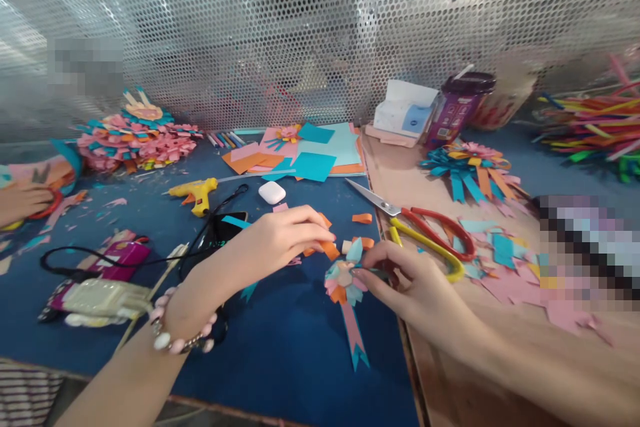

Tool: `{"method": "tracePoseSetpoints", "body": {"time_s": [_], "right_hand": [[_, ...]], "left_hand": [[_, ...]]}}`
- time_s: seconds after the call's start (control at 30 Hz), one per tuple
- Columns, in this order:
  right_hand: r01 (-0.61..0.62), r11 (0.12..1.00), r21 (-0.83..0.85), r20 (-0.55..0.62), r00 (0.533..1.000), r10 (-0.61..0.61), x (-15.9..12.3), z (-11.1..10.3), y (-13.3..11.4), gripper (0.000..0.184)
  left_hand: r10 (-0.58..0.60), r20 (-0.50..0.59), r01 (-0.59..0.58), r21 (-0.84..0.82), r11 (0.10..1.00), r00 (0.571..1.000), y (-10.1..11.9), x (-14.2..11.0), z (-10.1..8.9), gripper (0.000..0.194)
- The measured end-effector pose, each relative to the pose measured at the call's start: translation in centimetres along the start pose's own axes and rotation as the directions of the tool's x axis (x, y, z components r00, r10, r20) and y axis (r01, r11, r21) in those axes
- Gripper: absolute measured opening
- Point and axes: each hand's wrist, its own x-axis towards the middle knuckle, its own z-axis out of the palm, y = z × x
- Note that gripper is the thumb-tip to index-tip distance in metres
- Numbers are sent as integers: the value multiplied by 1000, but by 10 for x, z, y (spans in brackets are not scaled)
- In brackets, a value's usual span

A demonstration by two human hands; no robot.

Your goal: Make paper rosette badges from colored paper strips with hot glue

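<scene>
My left hand (287,237), with a beaded bracelet at the wrist, reaches over the table with its fingers closed on an orange paper strip (329,251). Between my two hands is a paper flower (344,275) in light blue, pink and orange, with a pink and blue ribbon tail (353,333) hanging toward me. The thumb and fingers of my right hand (417,283) pinch the flower's right edge. Small folded orange paper pieces (362,218) lie just beyond the flower. Scissors (430,227) with red and yellow handles rest beyond my right hand, blades pointing away.
Another person's hand (23,203) holds red-handled scissors at far left. A yellow glue gun (197,193), white case (273,193), phone (217,230) and cables lie left. Coloured sheets (315,165), a purple cup (457,107), finished flowers (467,163) and pink scraps (520,287) surround the work.
</scene>
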Motion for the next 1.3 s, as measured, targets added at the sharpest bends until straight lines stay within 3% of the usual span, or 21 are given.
{"method": "tracePoseSetpoints", "body": {"time_s": [0.57, 1.2, 1.3], "right_hand": [[138, 990, -6, 2, 990, -138, 0, 3, 0, 13], [108, 994, 16, 36, 993, -109, -1, 4, 0, 12], [134, 991, -8, 10, 991, -134, -2, 3, 1, 12]], "left_hand": [[-13, 68, 12, 13, 1000, 998, 9, -2, -1, 27], [35, 128, -15, -153, 988, 991, 8, -1, -2, 32], [-47, 101, 68, -208, 976, 994, 11, 0, -3, 33]]}}
